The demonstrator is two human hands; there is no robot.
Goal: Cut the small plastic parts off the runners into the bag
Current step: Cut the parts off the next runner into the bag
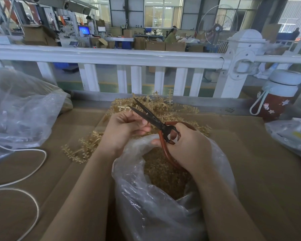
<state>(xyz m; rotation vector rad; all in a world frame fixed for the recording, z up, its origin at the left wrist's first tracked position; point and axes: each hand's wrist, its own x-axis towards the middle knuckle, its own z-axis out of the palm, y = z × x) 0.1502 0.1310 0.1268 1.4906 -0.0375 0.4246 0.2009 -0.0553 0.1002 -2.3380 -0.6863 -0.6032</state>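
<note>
A heap of tan plastic runners with small parts lies on the cardboard-covered table, and more runners spread to the left. A clear plastic bag stands open below my hands, with cut tan parts inside. My right hand grips the red handles of dark scissors, whose blades are parted and point up-left. My left hand is curled beside the blades above the bag's mouth. Whatever it pinches is hidden by its fingers.
A large clear bag sits at the left. A white cord loops over the cardboard. A red bottle with a white lid stands at the right, beside another plastic bag. A white railing runs behind the table.
</note>
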